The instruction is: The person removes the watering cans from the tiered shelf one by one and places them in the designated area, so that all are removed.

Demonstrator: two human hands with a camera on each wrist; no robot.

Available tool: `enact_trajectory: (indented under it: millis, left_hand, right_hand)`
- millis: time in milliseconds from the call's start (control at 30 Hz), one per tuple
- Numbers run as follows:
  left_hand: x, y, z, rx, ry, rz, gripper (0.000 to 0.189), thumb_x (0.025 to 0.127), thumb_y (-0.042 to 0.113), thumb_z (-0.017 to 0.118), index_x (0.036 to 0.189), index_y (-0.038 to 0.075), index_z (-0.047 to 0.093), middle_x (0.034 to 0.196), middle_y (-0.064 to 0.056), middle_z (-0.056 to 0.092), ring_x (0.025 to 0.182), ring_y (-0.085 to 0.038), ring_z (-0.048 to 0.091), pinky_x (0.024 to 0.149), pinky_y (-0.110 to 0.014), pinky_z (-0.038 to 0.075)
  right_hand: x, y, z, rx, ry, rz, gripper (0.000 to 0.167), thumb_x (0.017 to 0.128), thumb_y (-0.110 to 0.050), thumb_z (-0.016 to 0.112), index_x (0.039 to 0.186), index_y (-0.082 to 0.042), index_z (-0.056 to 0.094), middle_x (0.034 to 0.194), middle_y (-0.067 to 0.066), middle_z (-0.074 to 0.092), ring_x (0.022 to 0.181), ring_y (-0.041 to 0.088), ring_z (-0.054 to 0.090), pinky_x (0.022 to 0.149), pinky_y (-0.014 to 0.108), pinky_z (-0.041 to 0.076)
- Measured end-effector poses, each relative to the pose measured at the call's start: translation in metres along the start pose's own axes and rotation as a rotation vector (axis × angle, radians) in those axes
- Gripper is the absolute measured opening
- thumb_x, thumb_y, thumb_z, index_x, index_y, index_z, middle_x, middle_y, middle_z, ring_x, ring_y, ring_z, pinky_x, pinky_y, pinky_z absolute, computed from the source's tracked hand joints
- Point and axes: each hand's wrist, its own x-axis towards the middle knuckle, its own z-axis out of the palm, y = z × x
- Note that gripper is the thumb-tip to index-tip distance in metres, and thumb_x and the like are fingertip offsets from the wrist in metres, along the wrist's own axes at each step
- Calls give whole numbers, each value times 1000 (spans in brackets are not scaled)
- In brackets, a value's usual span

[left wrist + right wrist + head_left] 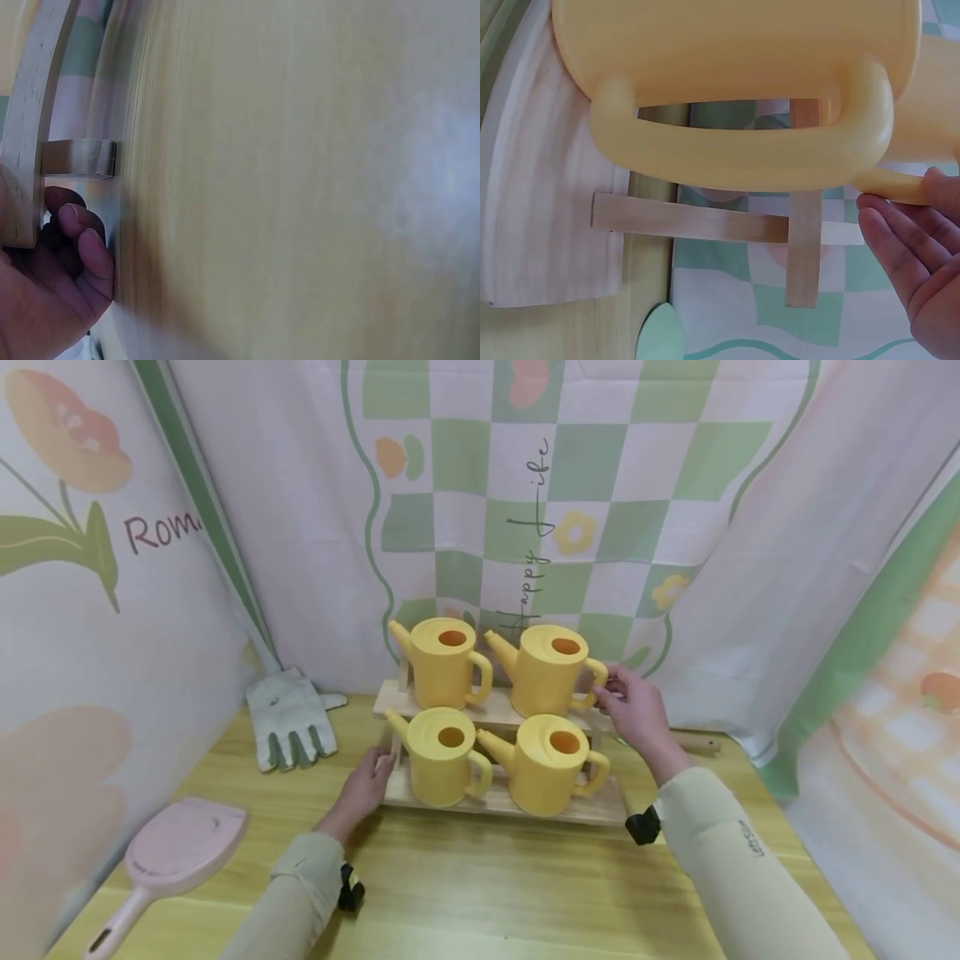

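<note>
A two-tier wooden rack (609, 803) stands on the table, carrying yellow watering cans with their spouts to the left. On the upper tier are a left can (438, 677) and a right can (542, 685); below them sit another left can (435, 770) and right can (542, 781). My right hand (637, 708) pinches the handle of the upper right can between thumb and fingers. At the rack's left end, my left hand (366, 787) grips the lower board (26, 150), its fingers curled beneath it. A lower can's handle (742, 154) fills much of the right wrist view.
A white and grey work glove (292, 714) lies at the back left of the table. In front of it is a pink dustpan (183, 847). A wooden handle (697, 743) shows behind my right wrist, and a patterned curtain (315, 527) hangs close behind the rack.
</note>
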Motion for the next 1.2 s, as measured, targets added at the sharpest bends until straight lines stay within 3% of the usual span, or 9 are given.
enact_trajectory:
  millis: [533,667,800,900,1200]
  left_hand:
    - [-2,1,0,-1,9,28,51,105,48,33,135,7,43,140,-25,49,128,-45,45,105,-60,35]
    - [-2,0,0,2,10,29,54,104,50,32,134,7,43,139,-26,49,127,-46,45,104,-60,36]
    - [-1,0,0,1,3,14,57,103,53,32,135,7,43,140,-25,48,128,-45,44,104,-60,36]
    - [-2,1,-1,-4,4,8,56,103,52,32,135,7,43,140,-26,48,128,-45,44,104,-60,36]
    - [-2,1,0,-2,3,10,56,104,51,32,136,7,42,141,-27,46,129,-47,43,105,-61,35]
  right_hand:
    - [-20,10,-15,-33,147,-4,35,102,-18,54,125,8,54,116,27,65,94,37,69,71,21,56]
    - [-25,12,-22,-35,195,-12,34,101,-19,55,122,7,56,113,25,66,83,16,71,67,14,54]
    - [-29,13,-32,0,228,-40,34,100,-19,56,119,9,57,112,27,66,72,-10,61,66,13,54]
    - [-33,12,-41,10,236,-40,34,101,-20,56,118,10,57,113,28,65,71,-14,59,67,15,54]
    - [-50,14,-66,27,242,25,39,101,-19,54,126,10,51,121,31,59,75,-10,63,68,12,53]
